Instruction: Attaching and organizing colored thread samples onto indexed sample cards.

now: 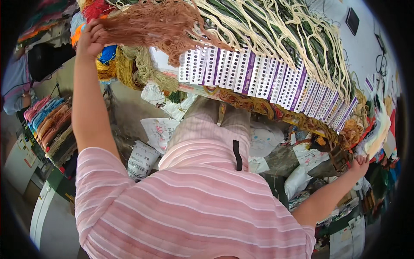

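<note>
My left hand (91, 39), stretched out at the upper left, is closed round one end of a reddish-brown thread hank (151, 23). The loose strands spread rightward over the table and reach a row of white punched thread cards (235, 71) with purple bands. Green and cream thread bundles (276, 26) fan out behind the cards, their ends lying at the card edges. Far to the right, my right hand (359, 166) has its fingers pressed together beside the lower end of a pale cream thread bundle (380, 127). What those fingers pinch is too small to tell.
Yellow and olive hanks (125, 67) lie near my left arm. Tangled brown thread (246, 100) hangs along the table's front edge. White bags (142, 159) lie below. A rack of coloured hanks (51, 121) stands left, near another person (15, 82). A dark flat device (352, 20) rests far right.
</note>
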The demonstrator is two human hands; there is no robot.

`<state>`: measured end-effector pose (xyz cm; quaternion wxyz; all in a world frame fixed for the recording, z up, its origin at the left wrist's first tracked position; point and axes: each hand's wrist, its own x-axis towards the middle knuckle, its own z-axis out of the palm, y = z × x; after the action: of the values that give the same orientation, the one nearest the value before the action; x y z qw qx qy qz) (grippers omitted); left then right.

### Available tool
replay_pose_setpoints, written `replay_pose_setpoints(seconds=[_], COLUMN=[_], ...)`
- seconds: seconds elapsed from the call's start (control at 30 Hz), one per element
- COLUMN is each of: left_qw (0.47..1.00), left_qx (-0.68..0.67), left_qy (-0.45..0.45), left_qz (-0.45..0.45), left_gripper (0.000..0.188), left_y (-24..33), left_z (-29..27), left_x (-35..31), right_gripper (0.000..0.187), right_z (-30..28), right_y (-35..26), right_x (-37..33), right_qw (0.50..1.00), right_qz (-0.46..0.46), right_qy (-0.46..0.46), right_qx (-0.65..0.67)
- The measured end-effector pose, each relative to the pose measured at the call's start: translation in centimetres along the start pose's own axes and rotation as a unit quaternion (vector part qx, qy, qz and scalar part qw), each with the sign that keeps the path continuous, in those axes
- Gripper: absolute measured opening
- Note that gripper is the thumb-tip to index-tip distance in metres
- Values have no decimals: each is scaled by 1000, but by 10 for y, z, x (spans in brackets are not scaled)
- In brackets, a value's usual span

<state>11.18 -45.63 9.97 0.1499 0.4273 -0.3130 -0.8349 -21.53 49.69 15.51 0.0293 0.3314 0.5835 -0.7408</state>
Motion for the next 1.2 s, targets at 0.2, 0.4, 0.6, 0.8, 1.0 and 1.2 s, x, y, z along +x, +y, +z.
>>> replay_pose_setpoints(seconds=[0.2, 0.4, 0.6, 0.8, 1.0, 1.2], left_qw=[928, 878, 886, 892, 911, 990], left_qx=[217, 469, 448, 413, 408, -45], left_qy=[-199, -94, -75, -85, 0, -87], left_qz=[-229, -23, -89, -165, -61, -100], left_gripper=[20, 18, 21, 18, 20, 14], left_y=[-234, -382, -381, -365, -364, -320], left_z=[119, 161, 166, 173, 164, 139], left_x=[-13, -10, -3, -8, -11, -14], right_gripper=[38, 17, 11, 9, 22, 15], right_z=[233, 323, 326, 308, 313, 314], right_y=[212, 382, 403, 409, 385, 374], right_x=[-115, -150, -159, -168, -169, -157], right_qw=[924, 801, 827, 785, 806, 595], right_qz=[-36, -170, -165, -322, -193, -391], right_qy=[-175, -305, -262, -321, -355, -330], right_qx=[-338, -486, -469, -420, -432, -619])
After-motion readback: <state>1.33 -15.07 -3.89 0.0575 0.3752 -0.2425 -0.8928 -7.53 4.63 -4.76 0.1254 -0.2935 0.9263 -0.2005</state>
